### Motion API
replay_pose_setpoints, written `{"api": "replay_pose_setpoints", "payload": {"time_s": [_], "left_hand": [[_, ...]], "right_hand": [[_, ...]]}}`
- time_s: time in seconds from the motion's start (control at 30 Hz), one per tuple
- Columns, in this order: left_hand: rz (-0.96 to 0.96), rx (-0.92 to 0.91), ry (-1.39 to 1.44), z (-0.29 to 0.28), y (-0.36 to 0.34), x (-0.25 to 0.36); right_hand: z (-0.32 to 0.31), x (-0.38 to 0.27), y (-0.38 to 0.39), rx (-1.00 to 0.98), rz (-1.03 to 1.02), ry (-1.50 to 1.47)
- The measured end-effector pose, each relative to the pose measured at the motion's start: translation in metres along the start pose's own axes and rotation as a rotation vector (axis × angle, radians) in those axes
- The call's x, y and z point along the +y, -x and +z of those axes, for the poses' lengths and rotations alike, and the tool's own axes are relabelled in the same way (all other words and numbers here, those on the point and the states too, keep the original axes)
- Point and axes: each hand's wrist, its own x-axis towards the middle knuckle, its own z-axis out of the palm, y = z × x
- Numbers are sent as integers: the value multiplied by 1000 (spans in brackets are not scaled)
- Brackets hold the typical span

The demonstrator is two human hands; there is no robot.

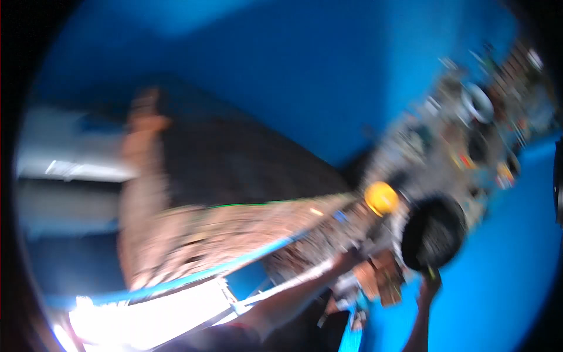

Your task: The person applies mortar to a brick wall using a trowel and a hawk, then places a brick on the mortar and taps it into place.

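Observation:
Motion smears much of the head view. My right hand (430, 284) is closed at the near rim of a black round bucket-like vessel (434, 234), whose dark opening faces me. A small yellow-green spot shows by its fingers. My left hand (350, 259) reaches up from the lower left, to the left of the vessel, next to a greyish blurred shape. Its fingers are too smeared to make out whether they grip anything. A yellow rounded thing (381, 198) lies just beyond, between the two hands.
Brown box-like pieces (384, 278) lie between my forearms. Blue walls (293, 76) rise on both sides. Clutter with a white ring-shaped thing (480, 104) covers the ground at the far right. A rough brown surface (234, 234) and a bright opening (152, 314) are at the left.

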Motion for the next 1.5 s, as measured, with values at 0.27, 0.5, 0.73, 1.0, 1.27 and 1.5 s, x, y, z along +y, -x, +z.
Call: {"api": "replay_pose_setpoints", "payload": {"time_s": [0.27, 0.5, 0.73, 1.0, 1.27, 1.5], "left_hand": [[-295, -349, 186, -236, 182, 83], [-358, -393, 568, -342, 292, 170], [248, -99, 986, -452, 303, 283], [262, 193, 573, -523, 261, 285], [337, 738, 197, -540, 126, 277], [321, 568, 331, -555, 136, 276]], "right_hand": [[-119, -175, 106, 80, 458, -255], [-185, -345, 146, -115, 603, -297], [-205, -480, 123, -329, 418, -447], [-138, -595, 42, -410, -66, -266], [14, -687, -61, -113, -686, 227], [5, -681, -44, -181, -637, 266]]}}
